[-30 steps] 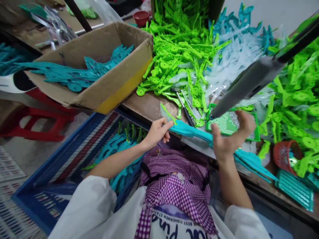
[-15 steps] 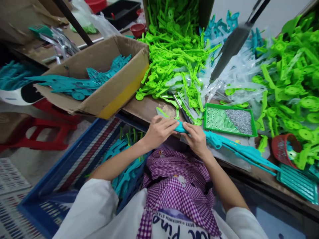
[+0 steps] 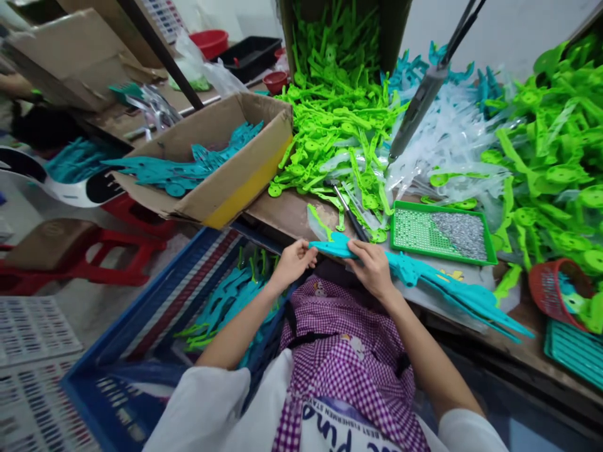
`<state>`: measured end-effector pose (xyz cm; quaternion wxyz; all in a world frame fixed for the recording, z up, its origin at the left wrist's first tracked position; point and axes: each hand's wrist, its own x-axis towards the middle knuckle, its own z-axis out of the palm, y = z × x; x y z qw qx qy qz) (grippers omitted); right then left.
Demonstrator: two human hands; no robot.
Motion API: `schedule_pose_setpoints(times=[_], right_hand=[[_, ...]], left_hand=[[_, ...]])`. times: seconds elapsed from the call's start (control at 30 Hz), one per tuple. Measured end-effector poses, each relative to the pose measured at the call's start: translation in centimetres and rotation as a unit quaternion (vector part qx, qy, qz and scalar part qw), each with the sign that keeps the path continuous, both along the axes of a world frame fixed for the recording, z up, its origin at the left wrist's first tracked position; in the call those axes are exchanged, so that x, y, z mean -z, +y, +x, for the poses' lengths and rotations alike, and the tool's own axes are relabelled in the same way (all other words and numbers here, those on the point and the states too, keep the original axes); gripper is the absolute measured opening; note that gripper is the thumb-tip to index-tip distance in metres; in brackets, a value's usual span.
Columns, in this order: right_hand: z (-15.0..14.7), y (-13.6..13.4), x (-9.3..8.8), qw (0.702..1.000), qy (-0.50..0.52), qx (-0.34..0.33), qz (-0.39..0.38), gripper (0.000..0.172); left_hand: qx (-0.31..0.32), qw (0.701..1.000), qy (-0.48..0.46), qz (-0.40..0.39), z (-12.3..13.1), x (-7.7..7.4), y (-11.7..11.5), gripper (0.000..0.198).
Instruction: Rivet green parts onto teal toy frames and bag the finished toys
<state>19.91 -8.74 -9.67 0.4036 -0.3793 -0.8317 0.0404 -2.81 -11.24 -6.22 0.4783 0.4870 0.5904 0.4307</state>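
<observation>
A long turquoise plastic part [image 3: 426,282] lies along the table's front edge, its slim forked end pointing to the right. My left hand [image 3: 293,263] pinches the pointed left tip of the part between thumb and fingers. Closer to its middle, my right hand [image 3: 372,267] is closed over the part, fingers on top. Just beyond my hands are a green piece with a clear layer [image 3: 318,223] and a dark-handled tool [image 3: 353,220]. A green tray [image 3: 424,242] of small metal pieces, probably screws, sits past my right hand.
Bright green plastic parts [image 3: 339,125] are heaped at the back. An electric screwdriver [image 3: 417,113] hangs above the table. To the left are a cardboard box [image 3: 245,169] with turquoise parts and, lower down, a blue crate [image 3: 155,295]. A red basket [image 3: 549,292] stands at the right.
My left hand has slid left, from the part's upper face beside my right hand to its pointed tip. My right hand stays on the part. The whole view has shifted slightly.
</observation>
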Motion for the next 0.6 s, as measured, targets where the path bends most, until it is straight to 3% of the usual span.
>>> schedule_pose_setpoints(times=[0.1, 0.33, 0.47, 0.6], right_hand=[[-0.1, -0.3, 0.9, 0.999, -0.025, -0.002, 0.025, 0.033], [0.0, -0.2, 2.8, 0.994, -0.097, -0.021, 0.055, 0.032], [-0.1, 0.1, 3.3, 0.984, -0.171, -0.034, 0.038, 0.029], [-0.3, 0.1, 2.8, 0.984, -0.176, -0.031, 0.028, 0.027]], left_hand=[[0.009, 0.998, -0.041, -0.045, 1.0, 1.5, -0.6, 0.046], [-0.129, 0.984, -0.103, -0.065, 2.8, 4.2, -1.2, 0.038], [-0.141, 0.975, -0.145, -0.087, 3.0, 6.1, -0.6, 0.038], [-0.130, 0.970, -0.176, -0.105, 2.9, 6.8, -0.2, 0.044]])
